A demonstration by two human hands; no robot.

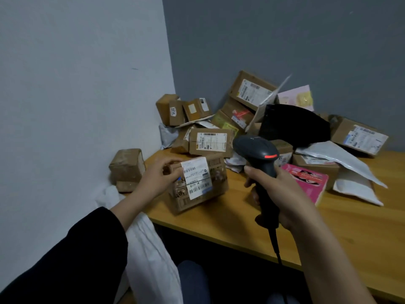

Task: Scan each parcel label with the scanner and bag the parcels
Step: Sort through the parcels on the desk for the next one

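Under the left hand (157,174), near the left end of the wooden table (241,224), a brown cardboard parcel (206,198) is held, seemingly tilted, with its white label (196,177) turned up toward the camera; the hand's fingers are curled over the box's upper left edge and grip it; the box is judged light and stiff, its taped faces perhaps a little slick, so it is best taken by opposite edges and not across the label. Just right of it the scanner (260,163) is held upright, its handle clasped by the right hand (282,194); a red light shows on its head and its cable hangs below the fist. Beyond both hands, cartons (210,141), a black pouch (293,126) and soft white mailers (350,172) are heaped where two walls meet; a pink box (306,181) lies just right of the scanner; below the left wrist a white bag (149,249) is seen off the table's edge, its mouth hidden.
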